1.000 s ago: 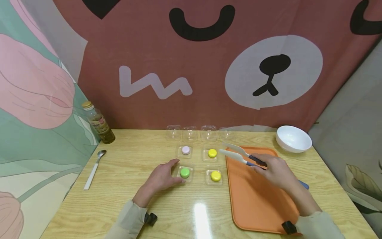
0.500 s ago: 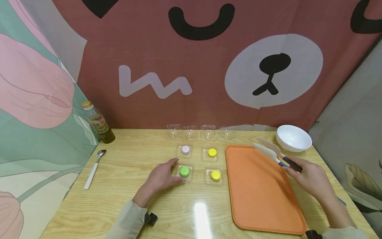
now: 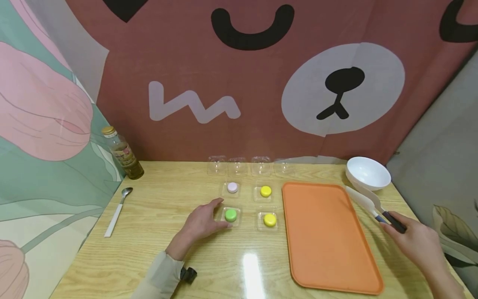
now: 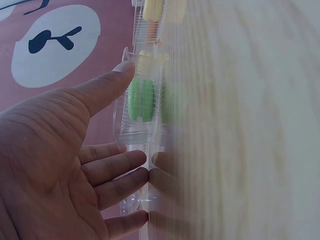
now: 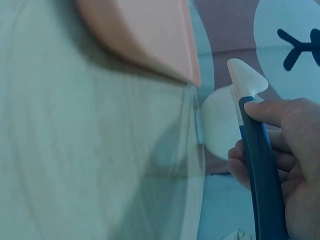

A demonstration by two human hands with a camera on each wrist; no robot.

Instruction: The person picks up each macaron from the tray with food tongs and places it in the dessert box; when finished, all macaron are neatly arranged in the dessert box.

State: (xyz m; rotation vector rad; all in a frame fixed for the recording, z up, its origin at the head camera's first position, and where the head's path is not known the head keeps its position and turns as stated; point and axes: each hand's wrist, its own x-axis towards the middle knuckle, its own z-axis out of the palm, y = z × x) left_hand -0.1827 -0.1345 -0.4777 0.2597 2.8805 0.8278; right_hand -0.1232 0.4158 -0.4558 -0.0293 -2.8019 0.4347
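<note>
Green macaron (image 3: pixel 230 215), head view: it sits in a clear container (image 3: pixel 239 212) at table centre. The left hand (image 3: pixel 201 220) curves around the container's left side, thumb and fingers spread, gripping nothing. The right hand (image 3: pixel 420 238) grips a 2-bladed utensil (image 3: pixel 367 203) beyond the right edge of the orange tray (image 3: pixel 328 245), its tips overlapping or just short of the white bowl (image 3: pixel 367 172); contact cannot be told. A strip of wooden tabletop (image 3: pixel 164 187) separates the nearer yellow macaron (image 3: pixel 270 220) from the tray, and a broader stretch runs left to the spoon (image 3: pixel 115 216).

Left wrist view: the thumb lies at the container's rim, the other fingers extended low by the wood; whether the thumb touches is unclear. Steadying probably goes best with light, low contact, since thin plastic may slide or flex.

Right wrist view: fingers curl round the blue handle (image 5: pixel 260 165), thumb laid along it near the white blade. Good control likely means keeping both blades above the tray's raised rim and off the bowl's wall.
</note>
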